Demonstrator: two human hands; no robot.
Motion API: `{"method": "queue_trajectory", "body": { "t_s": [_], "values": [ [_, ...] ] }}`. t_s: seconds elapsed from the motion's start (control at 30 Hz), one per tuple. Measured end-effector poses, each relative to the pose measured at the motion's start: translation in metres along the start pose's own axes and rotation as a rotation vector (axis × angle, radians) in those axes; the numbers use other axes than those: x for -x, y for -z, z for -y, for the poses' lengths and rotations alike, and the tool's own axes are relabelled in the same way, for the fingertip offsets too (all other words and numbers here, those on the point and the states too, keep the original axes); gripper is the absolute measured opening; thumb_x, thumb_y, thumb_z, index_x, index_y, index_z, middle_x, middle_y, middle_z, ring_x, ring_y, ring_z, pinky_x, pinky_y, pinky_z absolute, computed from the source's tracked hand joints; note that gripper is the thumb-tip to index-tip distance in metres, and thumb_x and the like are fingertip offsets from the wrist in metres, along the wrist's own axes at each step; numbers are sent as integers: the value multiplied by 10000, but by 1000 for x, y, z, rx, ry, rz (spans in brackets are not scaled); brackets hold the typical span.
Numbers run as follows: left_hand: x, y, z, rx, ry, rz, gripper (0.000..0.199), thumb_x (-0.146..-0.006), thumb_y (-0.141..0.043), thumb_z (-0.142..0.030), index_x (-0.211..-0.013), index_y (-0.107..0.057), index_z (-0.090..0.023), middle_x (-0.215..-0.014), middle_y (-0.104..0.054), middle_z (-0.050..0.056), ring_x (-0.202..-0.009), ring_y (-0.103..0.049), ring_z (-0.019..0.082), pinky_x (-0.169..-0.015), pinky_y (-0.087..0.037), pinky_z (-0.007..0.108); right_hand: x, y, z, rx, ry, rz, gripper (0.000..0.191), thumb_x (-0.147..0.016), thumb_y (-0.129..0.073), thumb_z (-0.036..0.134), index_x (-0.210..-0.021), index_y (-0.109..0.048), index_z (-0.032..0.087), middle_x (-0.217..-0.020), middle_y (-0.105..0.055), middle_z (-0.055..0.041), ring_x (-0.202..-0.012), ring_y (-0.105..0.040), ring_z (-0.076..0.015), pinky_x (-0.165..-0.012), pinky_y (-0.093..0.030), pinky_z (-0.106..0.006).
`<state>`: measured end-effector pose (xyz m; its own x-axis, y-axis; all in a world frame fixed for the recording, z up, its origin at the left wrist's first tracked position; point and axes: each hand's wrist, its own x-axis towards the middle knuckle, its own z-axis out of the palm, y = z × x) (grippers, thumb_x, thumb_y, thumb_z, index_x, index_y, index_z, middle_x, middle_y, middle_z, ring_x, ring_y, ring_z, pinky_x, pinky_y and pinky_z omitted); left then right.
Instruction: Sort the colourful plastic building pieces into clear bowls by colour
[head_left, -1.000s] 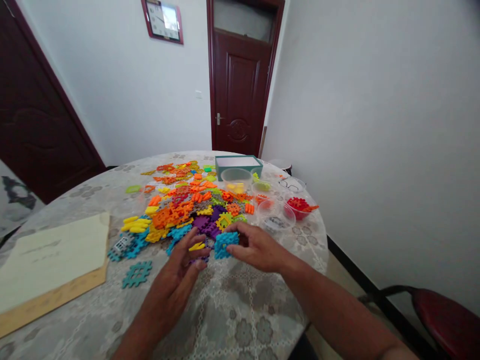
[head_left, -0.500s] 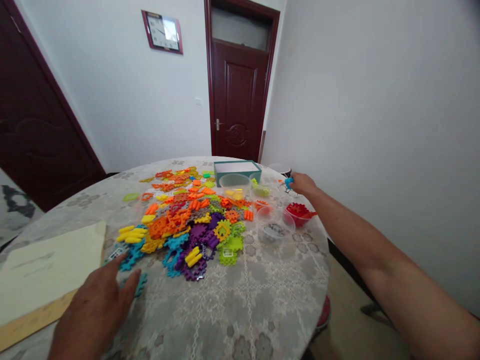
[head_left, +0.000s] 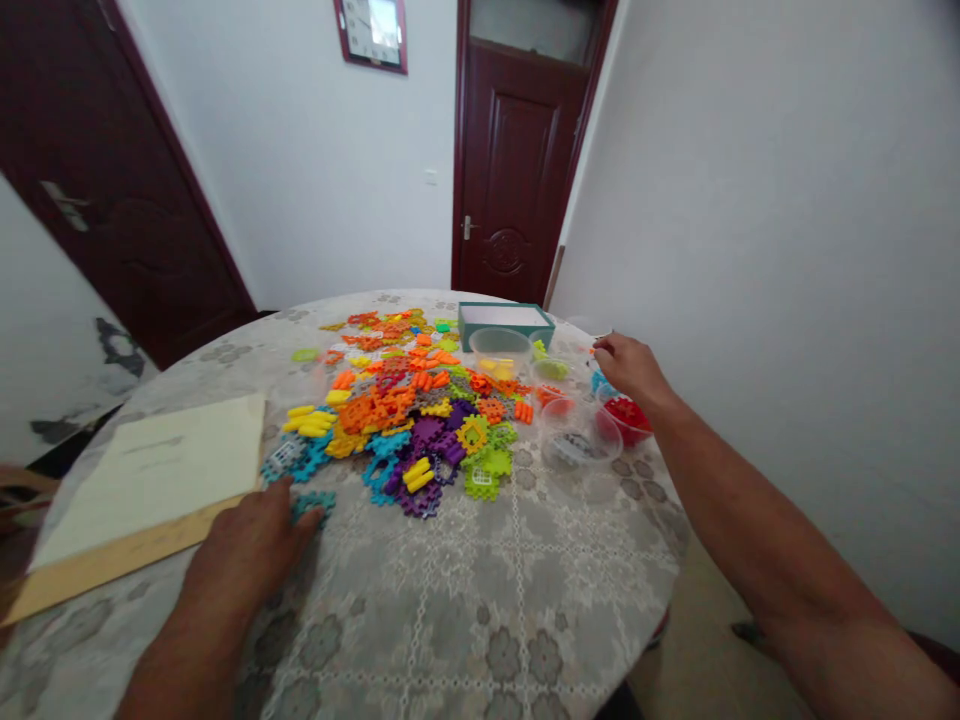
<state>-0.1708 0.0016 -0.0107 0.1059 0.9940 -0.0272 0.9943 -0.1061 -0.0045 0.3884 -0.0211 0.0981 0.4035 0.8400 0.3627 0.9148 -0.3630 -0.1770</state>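
Note:
My left hand (head_left: pixel 251 550) lies low at the left of the table, index finger and thumb apart. A teal toothed plate (head_left: pixel 315 506) lies at its fingertips; I cannot tell whether they touch it. On the far right, my right hand (head_left: pixel 628 362) is over the clear tubs with its fingers curled together. Their tips are partly hidden, and I cannot make out anything in them. Blue toothed pieces (head_left: pixel 602 384) show just below, and a clear tub of red pieces (head_left: pixel 626 418) is beside the wrist. A mixed pile of plastic gear-edged building pieces (head_left: pixel 382 405) covers the table's middle.
Several clear tubs stand right of the pile, one with dark grey pieces (head_left: pixel 576 445), another with yellow pieces (head_left: pixel 499 368). Behind them is a green open box (head_left: pixel 507 340). A pale sheet (head_left: pixel 161 455) and a wooden ruler (head_left: pixel 120 562) lie at left.
The view has shifted, so the table sits higher and further right. Blue pieces earlier at my right fingertips now show below the hand. My left hand stays near the teal plate.

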Motion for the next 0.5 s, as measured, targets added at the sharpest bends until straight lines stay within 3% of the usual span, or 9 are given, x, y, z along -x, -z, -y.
{"method": "queue_trajectory", "body": {
  "t_s": [0.07, 0.2, 0.33, 0.4, 0.5],
  "values": [
    [7, 10, -10, 52, -35, -17, 542, -971, -540, -425, -1380, -596, -76, -1263, -722, 241, -1183, -691, 355, -1010, -513, 432, 31, -3, 34, -191, 164, -56, 296, -985, -527, 268, -1171, -742, 188, -1129, -770, -113, -997, -702, -240, -920, -500, -348],
    [15, 16, -22, 126, -73, -67, 455, -913, -657, -338, -1316, -653, -128, -1253, -733, 204, -1178, -694, 340, -999, -515, 399, 96, -16, 108, -492, 463, 195, 188, -976, -571, 264, -1056, -736, 223, -1008, -773, -70, -875, -696, -211, -837, -516, -340],
    [18, 12, -29, 175, -118, -80, 508, -907, -687, -341, -1363, -633, -125, -1296, -707, 212, -1226, -665, 335, -1032, -498, 393, 138, -37, 167, -499, 655, 423, 150, -955, -611, 208, -1066, -713, 222, -1059, -758, -70, -924, -692, -214, -842, -509, -334],
    [20, 9, -35, 208, -145, -72, 540, -908, -689, -340, -1395, -613, -119, -1317, -692, 219, -1241, -652, 341, -1049, -491, 407, 152, -47, 186, -460, 691, 448, 187, -942, -641, 208, -1118, -702, 224, -1093, -740, -75, -991, -683, -227, -882, -505, -343],
    [23, 6, -48, 296, -218, -80, 540, -899, -695, -304, -1403, -604, -131, -1359, -669, 212, -1273, -628, 337, -1088, -469, 420, 170, -61, 204, -412, 698, 388, 314, -946, -665, 274, -1257, -654, 226, -1223, -672, -96, -1105, -645, -245, -936, -504, -356]
  ]
}}
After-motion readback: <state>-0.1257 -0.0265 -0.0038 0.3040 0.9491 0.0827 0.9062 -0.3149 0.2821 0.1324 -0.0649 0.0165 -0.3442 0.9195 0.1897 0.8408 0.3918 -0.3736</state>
